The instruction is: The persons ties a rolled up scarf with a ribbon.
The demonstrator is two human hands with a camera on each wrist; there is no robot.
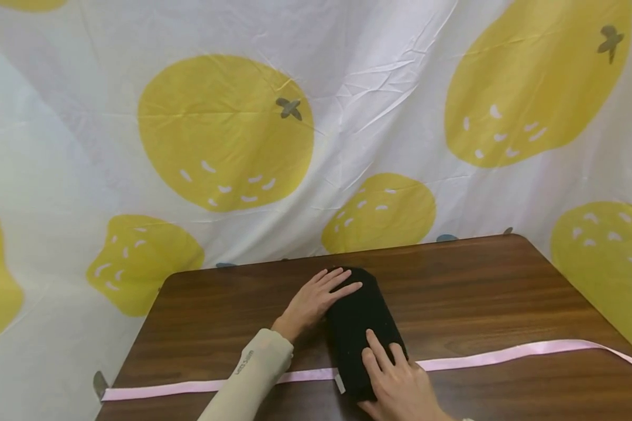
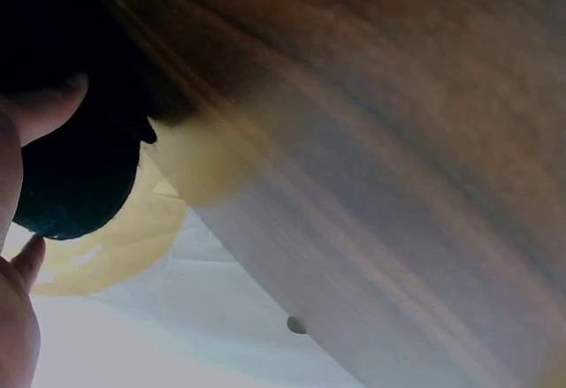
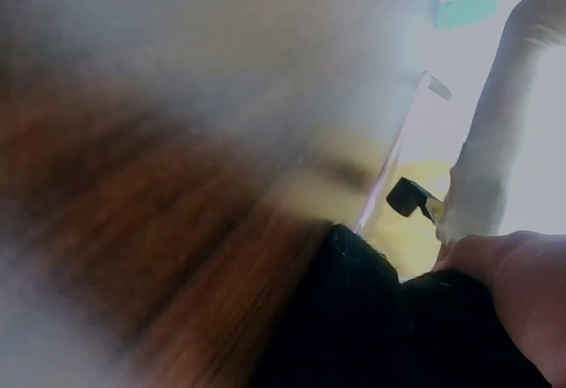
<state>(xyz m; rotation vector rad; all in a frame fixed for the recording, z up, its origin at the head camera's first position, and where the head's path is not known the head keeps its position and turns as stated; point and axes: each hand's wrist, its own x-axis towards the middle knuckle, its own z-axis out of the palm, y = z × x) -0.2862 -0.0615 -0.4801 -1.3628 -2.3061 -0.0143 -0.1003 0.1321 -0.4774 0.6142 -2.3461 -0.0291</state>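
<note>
A black oblong fabric item (image 1: pixel 355 327) with rounded ends and a small white tag (image 1: pixel 339 383) at its near left edge lies on the brown wooden table. My left hand (image 1: pixel 316 298) rests on its far end, the fingers spread and nearly straight across the top. On the near end, my right hand (image 1: pixel 400 383) touches the top with slightly bent fingers, the thumb low by the near edge. The left wrist view shows the black item (image 2: pixel 80 176) beside part of the left hand. In the right wrist view, the dark fabric (image 3: pixel 354 317) sits below the right hand (image 3: pixel 531 304).
A pink ribbon (image 1: pixel 484 355) runs across the table (image 1: pixel 232 316) from left to right, passing under the black item and behind the left sleeve (image 1: pixel 258 368). White cloth with yellow fruit prints (image 1: pixel 226 134) hangs behind the table and along its sides.
</note>
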